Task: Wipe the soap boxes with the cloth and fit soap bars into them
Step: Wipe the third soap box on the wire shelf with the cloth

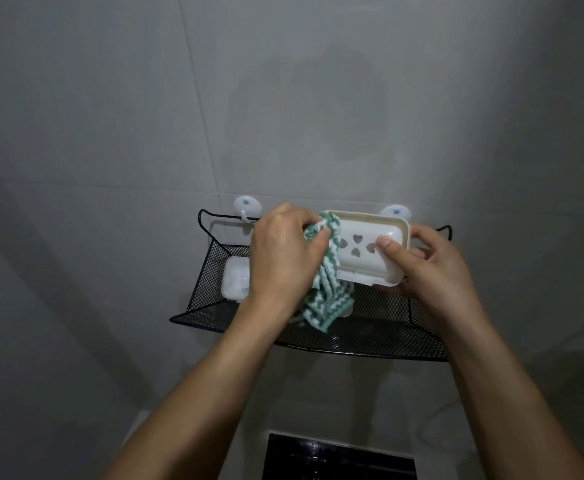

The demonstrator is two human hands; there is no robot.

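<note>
**Soap box held over the mesh shelf, cloth at its left end**

The right hand (429, 268) grasped the cream plastic soap box with heart-shaped drain holes (370, 251), thumb curled over the top face and fingers wrapped beneath the right end. The box sat just right of centre, held above the black wire-mesh shelf (387, 334) and tilted with its holed face toward the camera.

The left hand (283, 258), at 9 o'clock from the box, was clenched around the green-and-white striped cloth (325, 292). The bunched cloth touched the box's left end, and its loose length hung down toward the shelf floor at 6 o'clock from that hand.

At the shelf's 9 o'clock end lay a second small white plastic soap box (235, 278), resting inside on the mesh, partly hidden by the left wrist. Whether it held soap could not be told.

The shelf hung on the grey tiled wall (110, 133) from two white suction hooks: one (247, 207) at 11 o'clock of the left hand, the other (396, 213) just behind the held box. A dark rectangular panel (339, 459) showed at 6 o'clock, at the frame's bottom edge.
</note>
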